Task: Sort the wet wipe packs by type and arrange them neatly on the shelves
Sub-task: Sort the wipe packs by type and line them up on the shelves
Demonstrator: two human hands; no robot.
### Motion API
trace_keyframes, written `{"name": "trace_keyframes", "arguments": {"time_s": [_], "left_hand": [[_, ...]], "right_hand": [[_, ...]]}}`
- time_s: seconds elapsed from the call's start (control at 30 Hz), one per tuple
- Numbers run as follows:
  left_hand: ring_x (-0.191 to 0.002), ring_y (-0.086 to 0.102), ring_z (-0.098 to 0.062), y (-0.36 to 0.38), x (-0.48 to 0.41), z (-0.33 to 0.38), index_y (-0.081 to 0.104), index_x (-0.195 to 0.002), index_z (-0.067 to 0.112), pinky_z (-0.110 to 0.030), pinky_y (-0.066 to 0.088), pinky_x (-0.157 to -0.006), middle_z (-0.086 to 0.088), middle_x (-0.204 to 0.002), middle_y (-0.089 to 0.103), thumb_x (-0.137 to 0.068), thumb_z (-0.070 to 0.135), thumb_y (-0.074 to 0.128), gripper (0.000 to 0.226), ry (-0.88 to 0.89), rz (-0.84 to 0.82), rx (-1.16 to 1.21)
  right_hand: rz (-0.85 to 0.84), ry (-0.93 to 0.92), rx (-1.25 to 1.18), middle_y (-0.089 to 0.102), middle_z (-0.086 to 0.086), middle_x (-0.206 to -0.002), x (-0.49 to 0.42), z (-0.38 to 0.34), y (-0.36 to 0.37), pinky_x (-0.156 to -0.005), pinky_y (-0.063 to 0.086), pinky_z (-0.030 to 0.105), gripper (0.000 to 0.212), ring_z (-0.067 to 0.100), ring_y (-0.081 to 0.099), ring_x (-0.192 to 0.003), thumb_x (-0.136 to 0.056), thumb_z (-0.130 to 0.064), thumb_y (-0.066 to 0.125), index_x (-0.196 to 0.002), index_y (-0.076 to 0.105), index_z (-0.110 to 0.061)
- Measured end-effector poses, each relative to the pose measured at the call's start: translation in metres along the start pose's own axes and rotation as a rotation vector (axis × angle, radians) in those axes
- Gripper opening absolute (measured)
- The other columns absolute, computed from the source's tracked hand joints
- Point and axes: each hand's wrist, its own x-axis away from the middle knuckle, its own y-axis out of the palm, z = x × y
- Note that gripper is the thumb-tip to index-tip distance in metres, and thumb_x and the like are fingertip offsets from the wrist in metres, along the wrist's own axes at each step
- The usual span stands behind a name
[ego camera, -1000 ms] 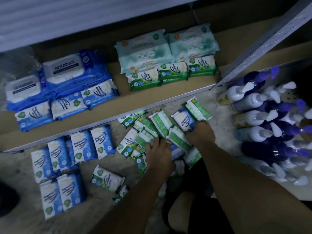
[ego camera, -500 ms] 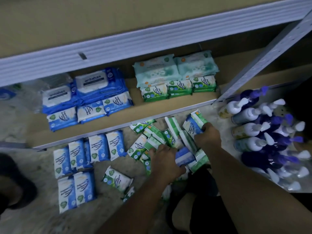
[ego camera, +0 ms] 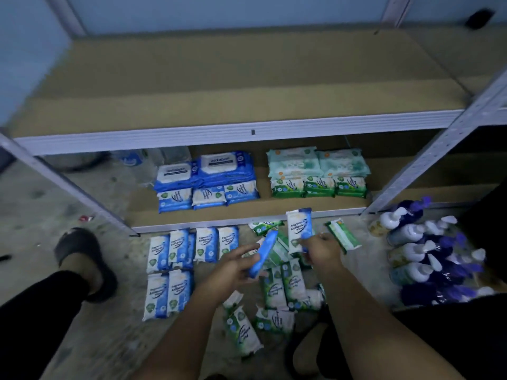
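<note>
Presently both hands are lifting blue packs from the mixed floor pile: left hand (ego camera: pixel 233 266) grips one edge-on pack (ego camera: pixel 262 253), right hand (ego camera: pixel 322 249) holds another (ego camera: pixel 299 229); next, presumably, join them to the blue floor group (ego camera: pixel 189 248).

Left hand (ego camera: pixel 233 270) and right hand (ego camera: pixel 322 249) each grip a blue wipe pack above green packs (ego camera: pixel 282 287) scattered on the floor.

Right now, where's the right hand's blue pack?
Head view, centre-right: the blue pack is held upright by the right hand, above the loose green packs, just in front of the bottom shelf.
</note>
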Motion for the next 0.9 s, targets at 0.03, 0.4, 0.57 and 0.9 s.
{"name": "trace_keyframes", "arguments": {"time_s": [0.03, 0.4, 0.57, 0.9], "left_hand": [[-0.092, 0.074, -0.029, -0.006, 0.008, -0.001, 0.062, -0.125, 0.024, -0.056, 0.049, -0.101, 0.003, -0.108, 0.074, -0.093, 0.014, 0.063, 0.034, 0.017, -0.016, 0.116], [-0.104, 0.063, -0.051, -0.06, 0.062, 0.003, 0.055, -0.132, -0.006, -0.065, 0.044, -0.098, -0.034, -0.125, 0.06, -0.077, 0.017, 0.044, 0.06, 0.05, 0.011, 0.624], [-0.1, 0.064, -0.052, -0.074, 0.067, 0.012, 0.055, -0.124, 0.015, -0.058, 0.054, -0.08, -0.03, -0.113, 0.065, -0.087, -0.012, 0.045, 0.046, 0.073, 0.157, 0.38], [-0.06, 0.057, -0.011, -0.096, 0.079, 0.025, 0.065, -0.126, 0.023, -0.016, 0.04, -0.045, -0.001, -0.105, 0.062, -0.076, -0.004, 0.061, 0.058, 0.111, 0.363, -0.807]], "right_hand": [[-0.034, 0.018, -0.03, 0.065, 0.021, -0.089, 0.011, 0.0, 0.005, -0.05, 0.049, 0.031, 0.026, 0.028, 0.057, -0.056, -0.081, 0.0, 0.077, -0.087, 0.052, -0.004], [-0.506, 0.008, -0.121, 0.06, 0.005, -0.108, 0.109, 0.004, 0.038, -0.086, 0.055, 0.062, 0.112, 0.044, 0.064, -0.105, -0.082, 0.026, 0.058, -0.141, 0.018, -0.06], [-0.577, -0.042, 0.049, 0.058, 0.003, -0.113, 0.118, 0.001, 0.045, -0.082, 0.055, 0.066, 0.089, 0.041, 0.062, -0.105, -0.08, 0.026, 0.061, -0.13, 0.043, -0.045], [-0.555, -0.083, 0.146, 0.064, 0.015, -0.114, 0.112, 0.005, 0.051, -0.076, 0.056, 0.065, 0.094, 0.044, 0.064, -0.102, -0.077, 0.028, 0.062, -0.135, 0.04, -0.042]]}}
